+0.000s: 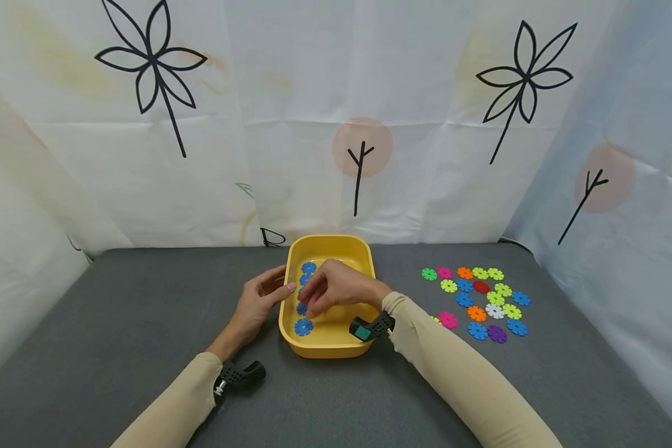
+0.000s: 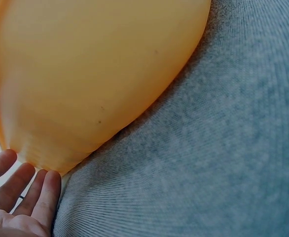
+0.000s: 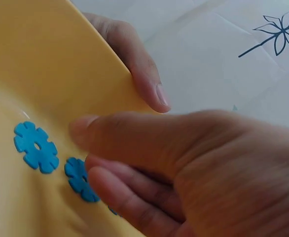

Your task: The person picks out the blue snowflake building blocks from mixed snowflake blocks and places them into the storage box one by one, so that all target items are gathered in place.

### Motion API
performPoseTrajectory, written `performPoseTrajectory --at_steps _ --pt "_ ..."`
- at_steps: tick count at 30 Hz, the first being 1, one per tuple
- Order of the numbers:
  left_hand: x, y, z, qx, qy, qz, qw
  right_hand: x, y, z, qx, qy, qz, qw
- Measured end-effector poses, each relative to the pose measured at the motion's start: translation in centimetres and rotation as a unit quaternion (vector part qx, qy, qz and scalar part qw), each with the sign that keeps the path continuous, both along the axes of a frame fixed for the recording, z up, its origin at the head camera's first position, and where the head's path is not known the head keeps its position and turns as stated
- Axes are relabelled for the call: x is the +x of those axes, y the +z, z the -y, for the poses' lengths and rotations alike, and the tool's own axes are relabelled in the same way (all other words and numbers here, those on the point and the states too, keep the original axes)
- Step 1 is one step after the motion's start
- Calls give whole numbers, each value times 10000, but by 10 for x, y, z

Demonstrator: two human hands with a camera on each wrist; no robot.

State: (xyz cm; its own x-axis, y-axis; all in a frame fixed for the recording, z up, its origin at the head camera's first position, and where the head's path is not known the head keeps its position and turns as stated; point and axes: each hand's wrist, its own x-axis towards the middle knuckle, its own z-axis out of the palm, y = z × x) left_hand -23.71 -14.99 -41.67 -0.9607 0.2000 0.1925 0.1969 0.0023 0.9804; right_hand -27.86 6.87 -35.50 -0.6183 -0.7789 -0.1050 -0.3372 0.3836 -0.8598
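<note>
A yellow plastic tub [image 1: 336, 352] stands on the table, with several blue notched discs [image 1: 303, 326] in a row along its left side. The left hand [image 1: 261, 300] holds the tub's left wall, thumb at the rim and fingers [image 2: 47, 197] against the outside. Inside the tub, the right hand [image 1: 336, 289] hovers over the row with fingers loosely bent. Between its thumb and fingers no disc shows in the right wrist view, where two blue discs [image 3: 36, 147] lie near the fingertips. The hand partly covers the middle of the row.
Right of the tub, many flat notched discs lie spread on the grey table [image 1: 162, 323], among them a red disc [image 1: 481, 287], a purple disc [image 1: 496, 334] and a white disc [image 1: 494, 311]. A white cloth [image 1: 291, 155] with drawn flowers hangs behind.
</note>
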Motion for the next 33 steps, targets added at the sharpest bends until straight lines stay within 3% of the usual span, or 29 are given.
performPoseTrajectory --at_steps 11,19,33 --pt "-1 1 0 -45 11 -30 10000 9 13 -15 -356 -85 -299 9989" --pt "-1 0 1 -147 36 59 9999 18 22 -40 -655 -570 -392 9955" --pt "-1 -2 2 -90 -18 -21 10000 45 32 -104 -1353 -1273 -901 9785"
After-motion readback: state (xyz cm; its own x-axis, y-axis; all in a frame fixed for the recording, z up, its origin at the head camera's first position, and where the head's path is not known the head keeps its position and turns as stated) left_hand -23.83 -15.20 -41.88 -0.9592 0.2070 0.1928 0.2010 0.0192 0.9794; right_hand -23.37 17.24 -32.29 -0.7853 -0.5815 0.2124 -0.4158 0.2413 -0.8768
